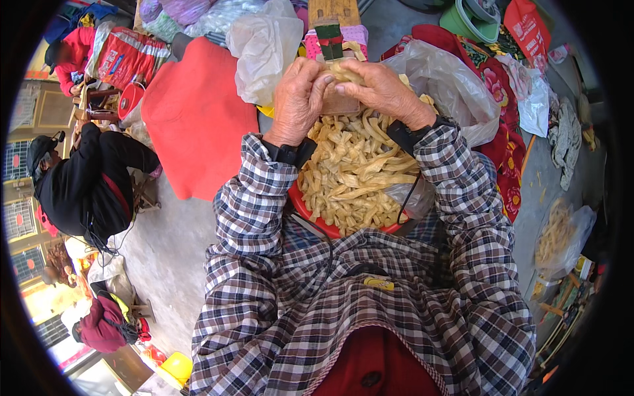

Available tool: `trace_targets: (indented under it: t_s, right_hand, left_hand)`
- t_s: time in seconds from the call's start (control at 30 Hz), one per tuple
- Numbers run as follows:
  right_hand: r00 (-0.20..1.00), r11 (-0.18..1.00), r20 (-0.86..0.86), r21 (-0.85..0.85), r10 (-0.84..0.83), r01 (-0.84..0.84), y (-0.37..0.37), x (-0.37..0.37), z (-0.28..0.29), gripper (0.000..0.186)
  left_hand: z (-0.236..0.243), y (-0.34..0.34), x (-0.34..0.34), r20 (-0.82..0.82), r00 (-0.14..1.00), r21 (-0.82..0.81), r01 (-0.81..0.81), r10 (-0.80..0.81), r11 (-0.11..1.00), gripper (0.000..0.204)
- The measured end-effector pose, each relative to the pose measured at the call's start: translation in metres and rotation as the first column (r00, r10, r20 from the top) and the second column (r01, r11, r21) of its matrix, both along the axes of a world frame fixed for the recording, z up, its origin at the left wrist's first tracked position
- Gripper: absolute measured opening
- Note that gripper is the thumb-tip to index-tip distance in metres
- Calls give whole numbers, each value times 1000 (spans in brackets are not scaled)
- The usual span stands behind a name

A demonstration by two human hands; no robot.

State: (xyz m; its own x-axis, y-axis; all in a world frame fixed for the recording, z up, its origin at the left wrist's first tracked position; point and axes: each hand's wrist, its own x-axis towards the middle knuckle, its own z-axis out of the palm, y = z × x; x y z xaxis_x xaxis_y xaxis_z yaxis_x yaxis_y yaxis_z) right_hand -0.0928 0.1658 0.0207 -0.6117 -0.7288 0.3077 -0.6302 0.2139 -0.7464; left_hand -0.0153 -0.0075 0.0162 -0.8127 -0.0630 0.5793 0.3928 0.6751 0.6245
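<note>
My left hand [298, 96] and my right hand [386, 89] meet at the top middle, fingers curled in. Between them they grip a pale tan strip [349, 71], which the fingers partly cover. Just below the hands lies a small clear plastic container [340, 102], partly hidden. Under my wrists, a red basin [298, 198] at my lap is heaped with tan, twisted, flat strips [356, 165]. I cannot tell what the strips are made of. Black bands circle both wrists, with thin cables hanging down.
Beyond my hands stands a wooden board [333, 12] with a dark green block [329, 41]. Clear plastic bags [264, 53] lie left and right, beside a red cloth [198, 119] and a flowered red fabric [505, 105]. Several people sit at left, one in black [86, 185].
</note>
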Motion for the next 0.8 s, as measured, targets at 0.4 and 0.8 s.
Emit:
trace_targets:
  t_s: [0.4, 0.8]
  right_hand:
    - [971, 967, 237, -234, -42, 98, -7, 5, -2, 21]
    - [990, 976, -75, -193, -121, 105, -3, 4, -4, 14]
  left_hand:
    - [-7, 8, -3, 67, 935, 743, 185, -347, 643, 12]
    - [5, 5, 4, 291, 823, 813, 56, -488, 579, 22]
